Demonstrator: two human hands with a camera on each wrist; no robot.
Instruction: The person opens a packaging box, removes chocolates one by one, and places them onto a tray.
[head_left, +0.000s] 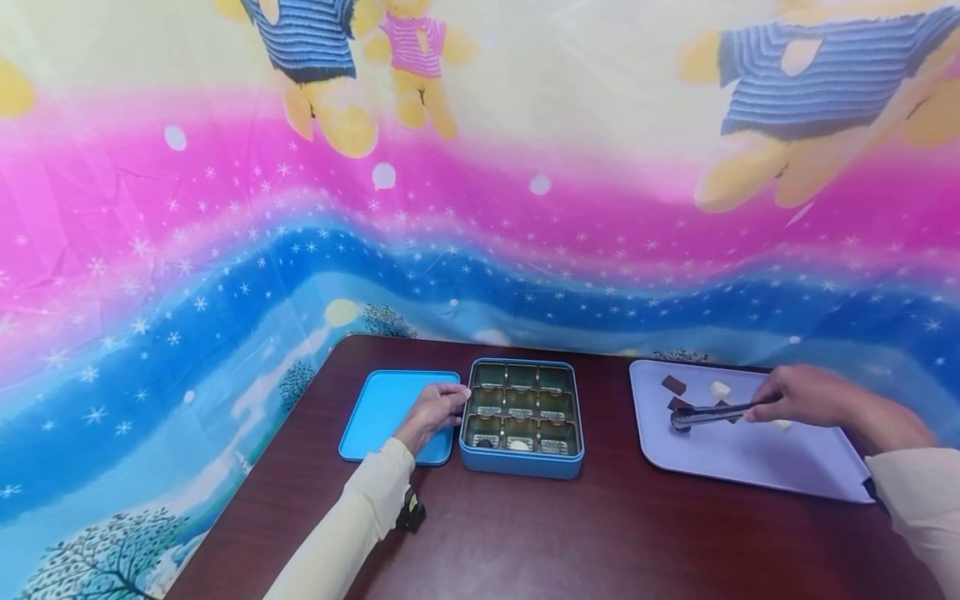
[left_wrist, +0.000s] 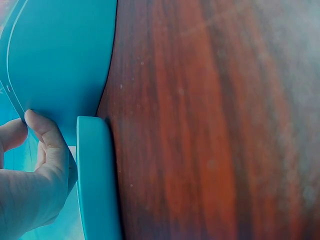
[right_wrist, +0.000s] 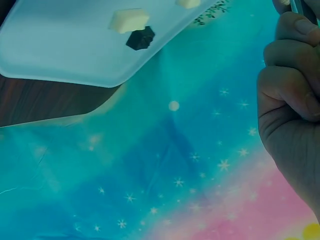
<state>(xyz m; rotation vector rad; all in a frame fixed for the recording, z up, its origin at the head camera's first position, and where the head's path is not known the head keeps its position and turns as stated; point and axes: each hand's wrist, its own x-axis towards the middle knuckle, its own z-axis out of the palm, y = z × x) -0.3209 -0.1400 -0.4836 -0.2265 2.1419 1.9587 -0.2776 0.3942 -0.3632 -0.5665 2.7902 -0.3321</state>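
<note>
My left hand (head_left: 431, 414) pinches the left rim of a blue tin (head_left: 521, 465); in the left wrist view thumb and finger (left_wrist: 44, 129) meet at that rim. Inside the tin is a gold divider of small compartments, with a dark piece (head_left: 483, 443) and a white piece (head_left: 517, 446) in the front row. My right hand (head_left: 810, 397) grips metal tongs (head_left: 712, 413) over a lilac tray (head_left: 720, 473). The tong tips are at a small dark chocolate piece near the tray's left side. Around them lie brown chocolate pieces (head_left: 673, 385) and white pieces (head_left: 720, 389).
Left of the tin lies its blue lid (head_left: 375, 417), partly under my left forearm and hand. All stand on a dark wood table (head_left: 510, 533). A printed cloth (head_left: 480, 233) with bears and snowflakes hangs behind the table. In the right wrist view a dark piece (right_wrist: 140, 38) lies against a white one.
</note>
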